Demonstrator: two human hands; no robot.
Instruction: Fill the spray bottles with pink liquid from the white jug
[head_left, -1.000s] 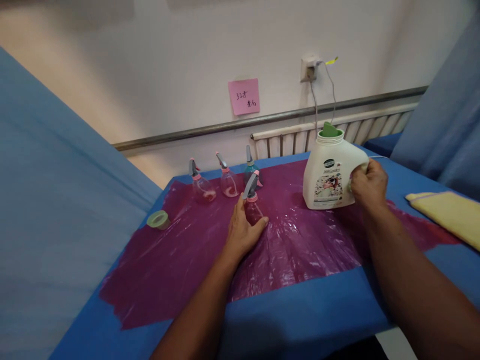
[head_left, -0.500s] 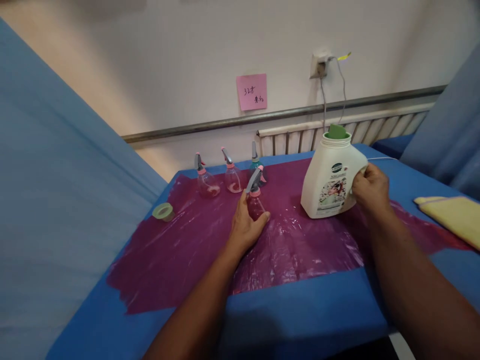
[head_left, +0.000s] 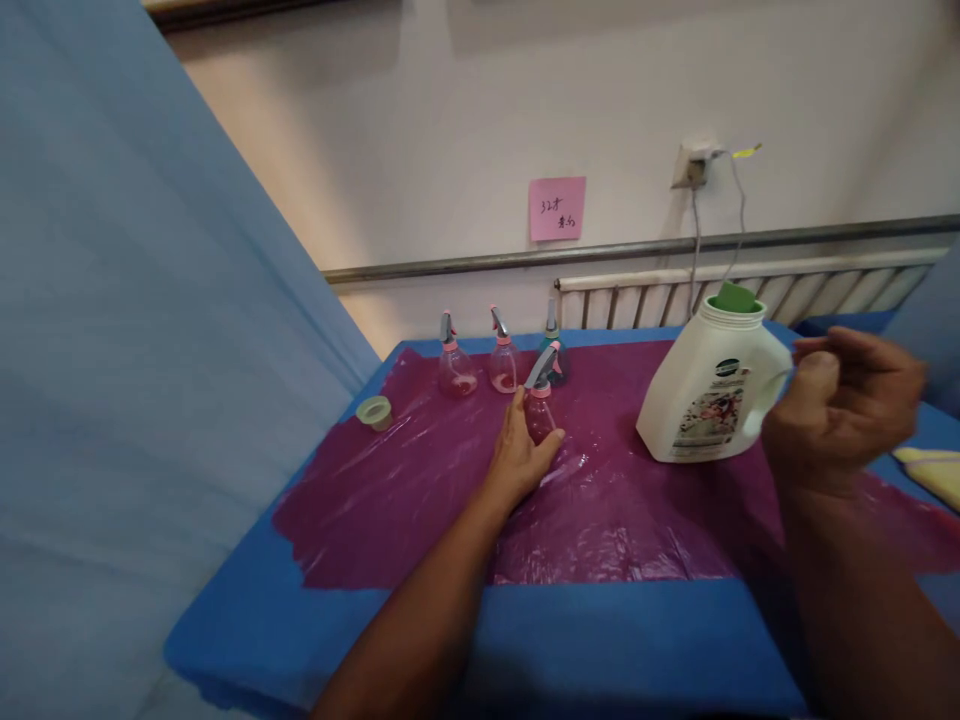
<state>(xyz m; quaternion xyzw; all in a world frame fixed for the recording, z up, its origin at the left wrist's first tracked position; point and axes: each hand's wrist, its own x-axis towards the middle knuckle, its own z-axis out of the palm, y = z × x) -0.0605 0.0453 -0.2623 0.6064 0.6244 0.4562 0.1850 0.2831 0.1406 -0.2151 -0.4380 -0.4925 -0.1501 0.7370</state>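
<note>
My left hand [head_left: 525, 450] is wrapped round a clear spray bottle [head_left: 540, 412] with a pink collar and grey trigger head. At the right, a large cream jug [head_left: 697, 400] with a green spout stands on the purple plastic sheet [head_left: 420, 500]. My right hand [head_left: 844, 395] is beside the jug's handle, raised off it, with its fingers curled and nothing visible in them. Behind my left hand stand two clear spray bottles [head_left: 457, 372] [head_left: 505, 368] and a teal spray bottle [head_left: 561, 365].
A pale green cap [head_left: 375, 412] lies on the sheet's left side. The sheet covers a blue-covered table [head_left: 615, 640]. Blue curtain [head_left: 187, 400] hangs at the left. A yellow cloth [head_left: 934, 475] lies at the far right; a rail and radiator line the wall behind.
My right hand has let go of the jug's handle and moved up and to the right. My left hand still holds the spray bottle. The camera view has shifted.
</note>
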